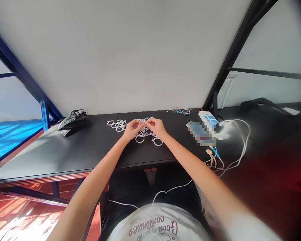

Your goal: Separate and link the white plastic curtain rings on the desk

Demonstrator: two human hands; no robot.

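Both my hands meet over the middle of a black table [65, 150]. My left hand [132, 129] and my right hand [156, 127] have their fingers pinched together on a small white ring [143, 124] held between them. Below and around the hands lies a loose pile of white rings [143, 135], and a smaller cluster of rings [117, 125] sits to the left of the left hand.
A crumpled black plastic bag [72, 121] lies at the table's far left. Glasses [182, 110] rest near the back edge. A white power strip [208, 119] with white cables [237, 147] sits at the right. A black frame post [230, 57] rises behind it.
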